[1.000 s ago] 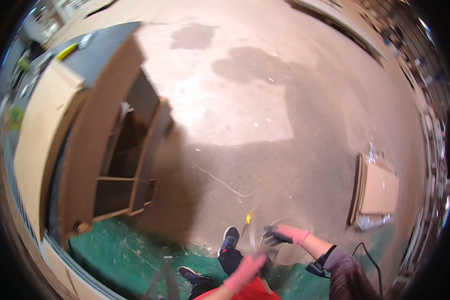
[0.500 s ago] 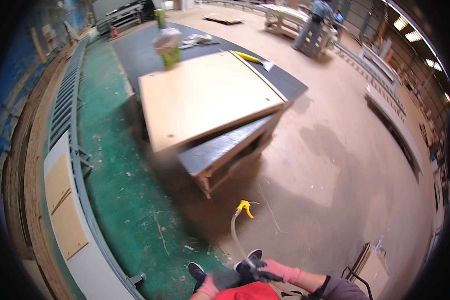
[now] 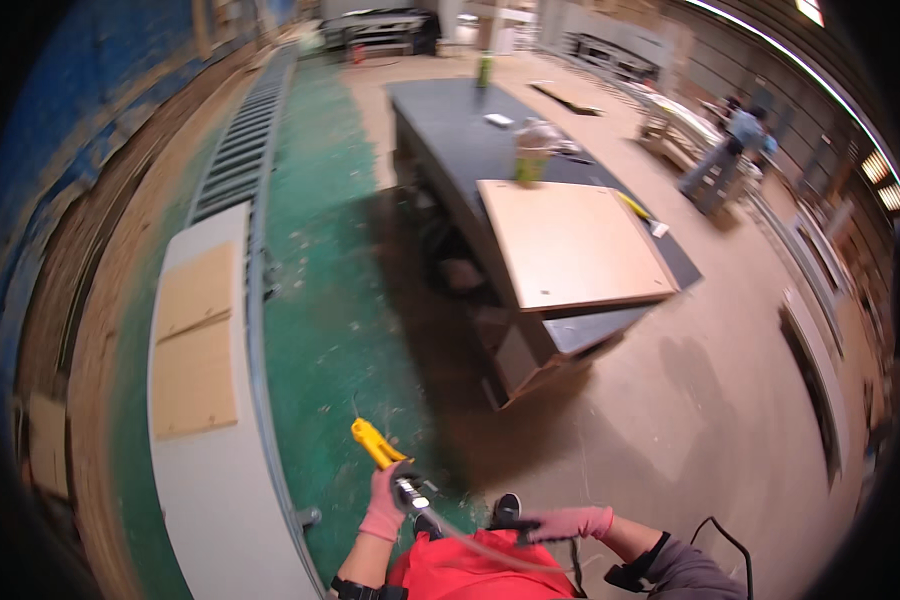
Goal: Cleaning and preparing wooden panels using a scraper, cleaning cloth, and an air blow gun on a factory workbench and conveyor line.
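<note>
A yellow air blow gun (image 3: 375, 443) with a thin nozzle sticks out ahead of my left hand (image 3: 388, 500), which is closed around its rear end. From a metal fitting by that hand, a clear hose (image 3: 470, 545) runs back across my red apron (image 3: 460, 570) to the right. My right hand (image 3: 555, 524), in a pink glove with dark fingers, hovers over the apron near the hose. Its fingers look stretched out to the left, somewhat blurred, and the hose passes below them. Ahead, a pale wooden panel (image 3: 570, 245) lies on a dark-topped table (image 3: 440, 110).
Left of me, a grey board (image 3: 195, 500) carrying pale wood pieces (image 3: 195, 390) rests along a roller conveyor (image 3: 240, 135). On the table stand a green container (image 3: 530, 165) and a yellow-handled tool (image 3: 635, 206). A person (image 3: 735, 150) works at a far bench. Long panels (image 3: 810, 370) lie at right.
The blow gun, hanging from its hose before, is now in my left hand, to the left. My hands have moved apart. The view has swung left, so the table appears farther right.
</note>
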{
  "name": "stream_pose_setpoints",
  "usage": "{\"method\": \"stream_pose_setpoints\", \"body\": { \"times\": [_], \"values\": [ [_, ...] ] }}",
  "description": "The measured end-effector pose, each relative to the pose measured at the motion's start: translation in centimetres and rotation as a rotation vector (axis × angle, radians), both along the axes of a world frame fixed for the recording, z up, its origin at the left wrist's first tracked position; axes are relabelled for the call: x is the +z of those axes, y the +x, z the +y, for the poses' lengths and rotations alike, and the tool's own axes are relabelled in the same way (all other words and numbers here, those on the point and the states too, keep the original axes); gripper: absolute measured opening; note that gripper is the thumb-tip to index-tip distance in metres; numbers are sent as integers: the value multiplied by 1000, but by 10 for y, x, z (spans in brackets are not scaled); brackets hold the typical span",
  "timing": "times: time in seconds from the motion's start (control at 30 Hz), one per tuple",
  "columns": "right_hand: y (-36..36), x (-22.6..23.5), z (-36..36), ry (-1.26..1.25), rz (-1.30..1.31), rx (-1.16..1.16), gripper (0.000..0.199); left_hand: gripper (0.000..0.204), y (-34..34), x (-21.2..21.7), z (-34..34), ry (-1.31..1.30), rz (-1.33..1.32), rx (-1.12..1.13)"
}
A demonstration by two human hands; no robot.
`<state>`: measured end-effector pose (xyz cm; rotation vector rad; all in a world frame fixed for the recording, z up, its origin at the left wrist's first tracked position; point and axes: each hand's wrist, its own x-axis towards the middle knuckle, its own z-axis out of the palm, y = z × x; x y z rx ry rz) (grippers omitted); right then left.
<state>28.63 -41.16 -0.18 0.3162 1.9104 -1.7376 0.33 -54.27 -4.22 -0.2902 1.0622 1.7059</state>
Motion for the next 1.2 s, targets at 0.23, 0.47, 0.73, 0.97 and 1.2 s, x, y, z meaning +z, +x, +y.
{"method": "stream_pose_setpoints", "body": {
  "times": [0.23,0.47,0.73,0.97,1.2],
  "values": [
    [-159,4,-9,313,263,-110,102,33,34,0,2,-245,1263,-806],
    [-253,-14,26,25,84,-135,62,38,-41,-14,1,-335,1553,-817],
    [-410,-20,70,-244,-394,-17,23,40,-151,36,12,-236,559,-230],
    [-640,-21,26,86,-317,42,27,37,-331,-95,-91,-778,535,291],
    [-833,-137,-30,276,-250,159,32,58,-509,-262,-166,-1299,675,-53]
  ]
}}
